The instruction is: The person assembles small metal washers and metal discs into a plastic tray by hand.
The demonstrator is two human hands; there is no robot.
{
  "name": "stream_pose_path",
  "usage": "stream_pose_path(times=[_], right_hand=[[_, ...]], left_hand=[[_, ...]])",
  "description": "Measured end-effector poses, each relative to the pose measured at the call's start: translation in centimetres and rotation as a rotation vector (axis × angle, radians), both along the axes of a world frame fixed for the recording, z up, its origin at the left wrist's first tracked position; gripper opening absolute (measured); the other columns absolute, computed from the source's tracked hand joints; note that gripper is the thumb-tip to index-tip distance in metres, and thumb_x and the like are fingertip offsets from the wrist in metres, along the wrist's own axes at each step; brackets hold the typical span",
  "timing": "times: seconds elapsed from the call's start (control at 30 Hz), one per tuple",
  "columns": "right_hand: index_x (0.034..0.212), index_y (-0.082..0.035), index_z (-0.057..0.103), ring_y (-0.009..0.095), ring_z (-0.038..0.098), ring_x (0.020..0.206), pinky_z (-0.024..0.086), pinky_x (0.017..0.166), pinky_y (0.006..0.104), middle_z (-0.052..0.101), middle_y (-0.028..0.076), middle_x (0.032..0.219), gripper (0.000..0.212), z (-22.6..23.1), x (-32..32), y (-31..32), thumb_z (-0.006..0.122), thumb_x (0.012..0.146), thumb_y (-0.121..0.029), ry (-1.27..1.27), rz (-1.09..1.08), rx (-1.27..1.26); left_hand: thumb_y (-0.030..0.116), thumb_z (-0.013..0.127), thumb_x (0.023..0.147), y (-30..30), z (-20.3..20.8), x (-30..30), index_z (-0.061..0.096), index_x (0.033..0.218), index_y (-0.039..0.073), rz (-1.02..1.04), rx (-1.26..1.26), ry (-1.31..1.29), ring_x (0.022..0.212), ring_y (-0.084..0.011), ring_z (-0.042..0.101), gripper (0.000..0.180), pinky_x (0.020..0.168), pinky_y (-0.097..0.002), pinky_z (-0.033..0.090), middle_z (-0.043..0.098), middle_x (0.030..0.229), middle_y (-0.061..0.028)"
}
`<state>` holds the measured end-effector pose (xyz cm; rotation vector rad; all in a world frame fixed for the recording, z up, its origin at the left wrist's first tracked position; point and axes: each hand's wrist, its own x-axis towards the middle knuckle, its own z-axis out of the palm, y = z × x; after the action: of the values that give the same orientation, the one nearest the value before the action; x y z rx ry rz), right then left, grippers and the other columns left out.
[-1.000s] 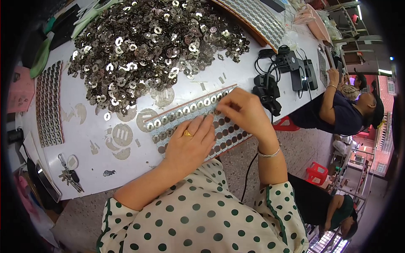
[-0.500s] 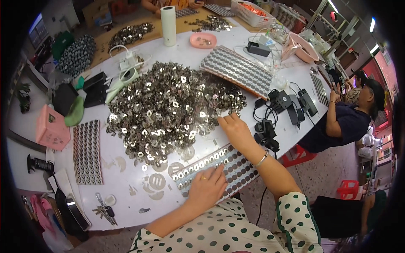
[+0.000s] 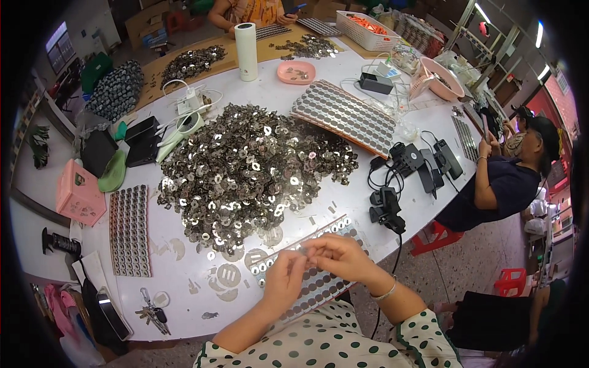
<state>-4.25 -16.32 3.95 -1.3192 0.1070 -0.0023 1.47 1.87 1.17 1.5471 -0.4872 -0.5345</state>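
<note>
Round grey mark on the desk: three parallel bars inside a disc, no legible letters
Pink box: dark emblem, too small to read
Black spray bottle: pale print, unreadable at this size
Black boxy device: pale round spot, too small to read
Readable words or numbers: none

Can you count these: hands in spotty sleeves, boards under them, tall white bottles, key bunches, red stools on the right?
Left hand, right hand: 2
Disc board: 1
Tall white bottle: 1
Key bunch: 1
Red stool nearer the table, red stool farther off: 2
Total: 7
</note>
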Motion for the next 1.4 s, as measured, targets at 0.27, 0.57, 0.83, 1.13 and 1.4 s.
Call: stream_pose_path(times=[0.27,0.57,0.83,1.13,1.4], right_hand=[[0.117,0.000,0.071,0.010,0.068,0.076,0.056,0.067,0.0246,0.071,0.007,0.096,0.024,-0.6,-1.9,-2.9,0.071,0.093,-0.003,0.190,-0.126,-0.533],[0.111,-0.002,0.072,0.007,0.068,0.072,0.050,0.049,0.0212,0.073,0.003,0.086,0.019,-1.3,-2.0,-6.3,0.070,0.093,-0.007,0.422,-0.190,-0.330],[0.111,-0.001,0.072,0.002,0.061,0.059,0.042,0.044,0.0156,0.072,0.001,0.084,0.021,-0.7,-1.8,-5.6,0.073,0.090,-0.003,0.429,-0.132,-0.406],[0.112,-0.004,0.073,0.002,0.055,0.054,0.039,0.046,0.0166,0.073,0.001,0.085,0.022,-1.8,-2.1,-7.0,0.074,0.090,-0.011,0.433,-0.175,-0.181],[0.110,-0.002,0.073,0.002,0.052,0.052,0.039,0.046,0.0168,0.074,0.003,0.088,0.020,-1.2,-1.7,-7.0,0.072,0.090,-0.009,0.461,-0.172,-0.169]], left_hand=[[0.016,0.065,0.096,-0.9,-0.5,-0.5,0.062,0.116,0.003,-0.090,0.203,-0.236,0.097,-0.0370,0.063,0.024,0.085,-0.0433,0.049,0.067,0.104,-0.0173],[0.025,0.075,0.086,-1.9,-0.6,-0.8,0.063,0.121,0.004,-0.338,0.383,-0.964,0.129,-0.0315,0.052,0.042,0.106,-0.0458,0.041,0.056,0.140,-0.0127],[0.030,0.074,0.086,-1.8,-1.1,-1.6,0.063,0.121,0.003,-0.329,0.414,-1.024,0.127,-0.0303,0.052,0.046,0.108,-0.0456,0.039,0.055,0.142,-0.0138],[0.028,0.072,0.086,-1.8,-1.1,-1.6,0.063,0.120,0.001,-0.313,0.420,-1.072,0.127,-0.0265,0.052,0.045,0.106,-0.0398,0.040,0.057,0.138,-0.0149],[0.027,0.072,0.085,-1.8,-1.1,-1.5,0.063,0.119,0.001,-0.299,0.404,-1.079,0.127,-0.0261,0.052,0.044,0.104,-0.0387,0.041,0.057,0.138,-0.0145]])
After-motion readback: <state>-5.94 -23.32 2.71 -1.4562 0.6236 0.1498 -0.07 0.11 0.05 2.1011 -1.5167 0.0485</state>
